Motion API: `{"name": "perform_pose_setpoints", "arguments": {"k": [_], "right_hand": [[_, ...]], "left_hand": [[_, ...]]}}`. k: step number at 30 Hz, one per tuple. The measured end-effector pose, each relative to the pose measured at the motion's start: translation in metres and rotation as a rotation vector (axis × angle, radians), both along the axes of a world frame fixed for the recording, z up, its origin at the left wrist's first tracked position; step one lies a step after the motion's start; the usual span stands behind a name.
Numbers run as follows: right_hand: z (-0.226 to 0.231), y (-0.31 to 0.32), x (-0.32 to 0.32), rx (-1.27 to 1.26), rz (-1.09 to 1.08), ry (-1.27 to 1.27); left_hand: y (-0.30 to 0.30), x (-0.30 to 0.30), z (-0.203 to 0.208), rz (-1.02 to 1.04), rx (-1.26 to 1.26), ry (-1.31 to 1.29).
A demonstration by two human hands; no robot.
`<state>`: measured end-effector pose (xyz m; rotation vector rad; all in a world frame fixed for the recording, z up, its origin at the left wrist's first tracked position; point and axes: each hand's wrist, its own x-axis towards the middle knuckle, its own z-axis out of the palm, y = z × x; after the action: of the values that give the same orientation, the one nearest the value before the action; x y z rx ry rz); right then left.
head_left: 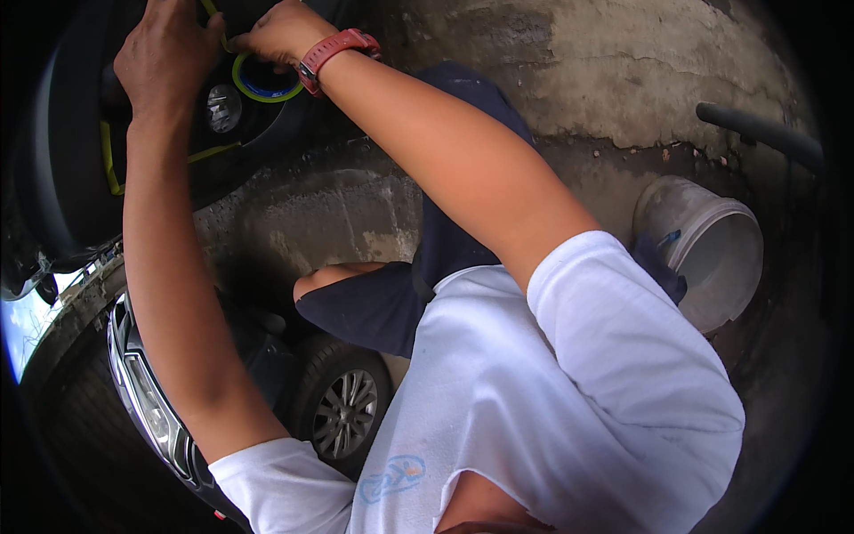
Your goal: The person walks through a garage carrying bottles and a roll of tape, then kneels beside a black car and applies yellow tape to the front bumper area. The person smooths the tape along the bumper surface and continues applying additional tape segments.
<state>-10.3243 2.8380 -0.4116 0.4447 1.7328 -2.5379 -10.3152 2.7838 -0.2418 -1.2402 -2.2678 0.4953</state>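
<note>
At the top, my left hand (pixel 167 55) is against a dark car bumper (pixel 178 182); its fingers run out past the upper edge, and only the thumb shows clearly beside a yellow-green tape strip (pixel 212 9). My right hand (pixel 280 37), with a red watch on the wrist, is closed, with thumb and finger pinching the lower part of this strip. Just under that hand hangs the roll of yellow-green tape (pixel 267 99), with a blue inner ring. Below the hands sits a round fog light (pixel 223 109) in the bumper, with yellow-green tape lines (pixel 213 152) along the panel edges near it.
A worn, stained wall (pixel 632 67) stands behind. To the right, a pale bucket (pixel 680 209) lies tipped, with a dark cloth (pixel 660 271) at its side and a dark pipe (pixel 756 133) above. Another car's wheel (pixel 347 414) and headlight (pixel 156 418) show lower left.
</note>
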Motion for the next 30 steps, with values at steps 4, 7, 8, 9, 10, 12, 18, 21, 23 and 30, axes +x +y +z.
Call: {"name": "perform_pose_setpoints", "arguments": {"k": [4,7,8,9,10,12,18,21,23,30], "right_hand": [[0.004,-0.011,-0.015,-0.036,0.056,-0.017],[0.004,-0.016,-0.019,-0.056,0.072,-0.031],[0.003,-0.018,-0.019,-0.066,0.075,-0.033],[0.003,-0.019,-0.019,-0.075,0.076,-0.033],[0.003,-0.02,-0.019,-0.083,0.078,-0.033],[0.004,-0.023,-0.018,-0.099,0.082,-0.033],[0.012,-0.025,-0.019,-0.147,0.052,-0.065],[0.015,-0.024,-0.015,-0.159,0.056,-0.077],[0.016,-0.026,-0.01,-0.165,0.013,-0.06],[0.018,-0.04,0.001,-0.333,-0.01,-0.102]], "left_hand": [[0.012,0.016,0.004,0.048,-0.042,0.027],[0.019,0.018,0.006,0.063,-0.056,0.05],[0.02,0.017,0.007,0.06,-0.084,0.051],[0.021,0.016,0.008,0.057,-0.107,0.056],[0.021,0.014,0.009,0.054,-0.129,0.061],[0.022,0.01,0.01,0.047,-0.155,0.07],[0.022,0.01,0.011,0.034,-0.161,0.071],[0.014,0.012,0.011,0.06,-0.159,0.032],[0.005,0.013,0.009,0.039,-0.129,0.027],[-0.021,0.02,-0.004,0.006,0.023,0.087]]}}
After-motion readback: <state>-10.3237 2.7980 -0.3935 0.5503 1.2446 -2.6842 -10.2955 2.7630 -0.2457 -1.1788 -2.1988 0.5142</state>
